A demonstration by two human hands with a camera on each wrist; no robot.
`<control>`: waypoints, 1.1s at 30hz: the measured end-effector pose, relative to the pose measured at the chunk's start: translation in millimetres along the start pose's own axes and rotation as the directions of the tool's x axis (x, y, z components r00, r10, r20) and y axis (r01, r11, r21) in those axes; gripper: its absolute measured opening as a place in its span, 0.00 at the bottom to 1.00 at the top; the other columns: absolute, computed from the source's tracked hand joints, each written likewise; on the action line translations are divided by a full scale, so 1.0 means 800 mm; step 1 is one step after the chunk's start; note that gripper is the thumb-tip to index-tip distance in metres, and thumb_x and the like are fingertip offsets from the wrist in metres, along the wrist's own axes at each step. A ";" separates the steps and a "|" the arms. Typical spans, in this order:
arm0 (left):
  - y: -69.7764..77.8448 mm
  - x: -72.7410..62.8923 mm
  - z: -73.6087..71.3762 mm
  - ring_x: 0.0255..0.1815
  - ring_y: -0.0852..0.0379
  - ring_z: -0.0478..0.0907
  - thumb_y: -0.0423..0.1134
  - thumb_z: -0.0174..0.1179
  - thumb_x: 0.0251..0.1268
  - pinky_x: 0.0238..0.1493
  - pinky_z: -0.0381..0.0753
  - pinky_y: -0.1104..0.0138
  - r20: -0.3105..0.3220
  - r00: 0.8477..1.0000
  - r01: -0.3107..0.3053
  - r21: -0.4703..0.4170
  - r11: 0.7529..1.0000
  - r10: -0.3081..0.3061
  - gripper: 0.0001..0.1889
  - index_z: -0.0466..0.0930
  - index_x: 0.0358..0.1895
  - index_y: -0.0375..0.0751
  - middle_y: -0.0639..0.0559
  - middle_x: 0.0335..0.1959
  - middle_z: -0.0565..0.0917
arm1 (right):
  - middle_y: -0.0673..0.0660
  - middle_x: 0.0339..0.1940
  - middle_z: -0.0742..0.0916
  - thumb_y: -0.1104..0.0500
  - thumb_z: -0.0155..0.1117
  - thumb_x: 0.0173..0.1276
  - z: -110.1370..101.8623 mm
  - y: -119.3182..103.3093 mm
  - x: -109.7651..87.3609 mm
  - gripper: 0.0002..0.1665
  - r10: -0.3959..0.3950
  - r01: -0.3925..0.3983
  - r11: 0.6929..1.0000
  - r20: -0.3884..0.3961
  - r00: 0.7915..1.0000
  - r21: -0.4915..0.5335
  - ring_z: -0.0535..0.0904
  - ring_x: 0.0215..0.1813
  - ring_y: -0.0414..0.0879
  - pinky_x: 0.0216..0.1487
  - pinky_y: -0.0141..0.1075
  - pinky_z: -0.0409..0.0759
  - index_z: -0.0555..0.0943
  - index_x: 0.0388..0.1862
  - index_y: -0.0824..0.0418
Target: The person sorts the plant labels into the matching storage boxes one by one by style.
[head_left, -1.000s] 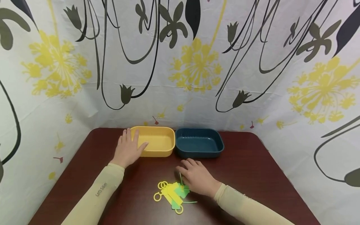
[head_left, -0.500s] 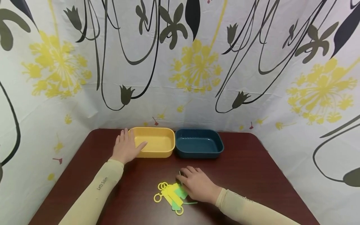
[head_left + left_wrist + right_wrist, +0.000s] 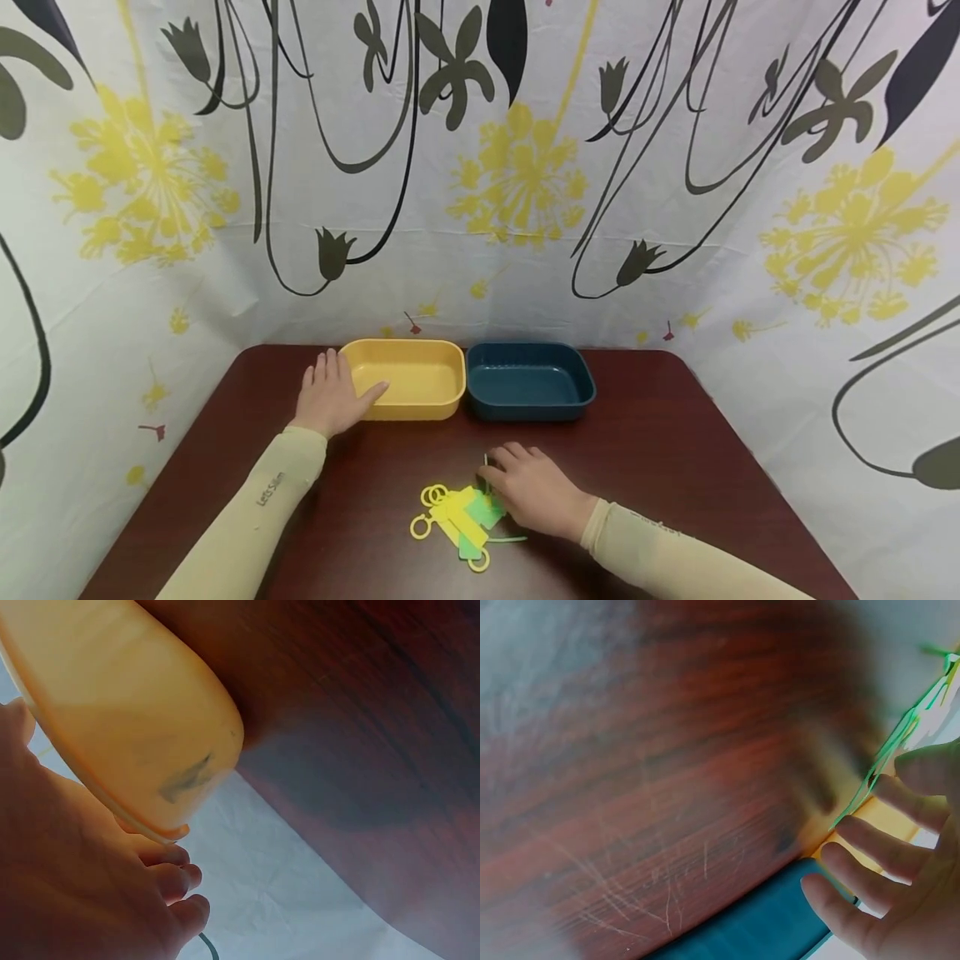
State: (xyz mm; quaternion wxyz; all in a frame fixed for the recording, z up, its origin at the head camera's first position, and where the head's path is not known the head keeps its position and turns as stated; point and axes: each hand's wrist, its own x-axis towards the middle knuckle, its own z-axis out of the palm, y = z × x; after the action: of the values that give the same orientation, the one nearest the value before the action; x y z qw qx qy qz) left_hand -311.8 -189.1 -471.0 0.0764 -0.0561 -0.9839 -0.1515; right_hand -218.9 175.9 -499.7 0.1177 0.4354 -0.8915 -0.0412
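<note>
My left hand (image 3: 327, 396) rests at the left end of the yellow bin (image 3: 408, 412), its fingers straight along the rim and its thumb spread over the front wall. The left wrist view shows that bin's wall (image 3: 142, 697) against the hand (image 3: 75, 877). Over the right side of a small pile of yellow tags (image 3: 459, 517) and green tags (image 3: 470, 547) is my right hand (image 3: 536, 492), fingers loosely bent. A thin green strip stands up beside its fingertips. In the right wrist view, green strips (image 3: 870, 776) run past the thumb and forefinger, which look apart.
A dark blue bin (image 3: 532, 412) stands touching the yellow bin's right side, at the back of the dark red-brown table (image 3: 637, 467). A flower-printed cloth (image 3: 480, 208) hangs behind and at both sides of the table.
My right hand has drawn back from the blue bin toward the pile, then slid slightly right. The upright green strip has shifted slightly right. My left hand has slid slightly toward me along the bin.
</note>
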 end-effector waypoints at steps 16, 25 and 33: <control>-0.007 -0.005 0.003 0.77 0.24 0.42 0.78 0.43 0.64 0.71 0.37 0.33 0.052 0.998 0.046 -0.025 0.999 -0.045 0.63 0.42 0.76 0.18 0.21 0.77 0.46 | 0.51 0.50 0.81 0.64 0.73 0.61 0.004 0.024 -0.003 0.14 -0.009 0.001 0.993 -0.062 0.998 -0.120 0.74 0.52 0.48 0.41 0.41 0.82 0.86 0.43 0.48; -0.009 -0.008 -0.002 0.78 0.26 0.41 0.80 0.42 0.62 0.70 0.33 0.32 0.077 0.996 0.057 -0.027 0.998 -0.055 0.64 0.41 0.76 0.18 0.22 0.77 0.45 | 0.48 0.40 0.78 0.64 0.74 0.61 0.002 0.032 -0.009 0.11 -0.031 0.024 0.992 -0.058 0.998 -0.120 0.72 0.46 0.46 0.34 0.37 0.78 0.85 0.37 0.47; -0.012 -0.007 0.002 0.78 0.26 0.38 0.81 0.42 0.61 0.66 0.26 0.28 0.088 0.995 0.055 -0.047 0.997 -0.051 0.66 0.39 0.76 0.18 0.22 0.78 0.43 | 0.46 0.33 0.77 0.61 0.73 0.64 -0.011 0.041 -0.014 0.09 0.021 -0.021 1.000 -0.075 0.997 -0.010 0.73 0.43 0.43 0.28 0.32 0.75 0.83 0.29 0.47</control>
State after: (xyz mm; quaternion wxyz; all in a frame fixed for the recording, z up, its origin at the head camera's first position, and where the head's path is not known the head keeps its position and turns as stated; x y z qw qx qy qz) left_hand -307.7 -198.5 -476.5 0.0282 -0.0382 -0.9833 -0.1754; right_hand -235.2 205.0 -487.4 0.1538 0.4266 -0.8908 -0.0282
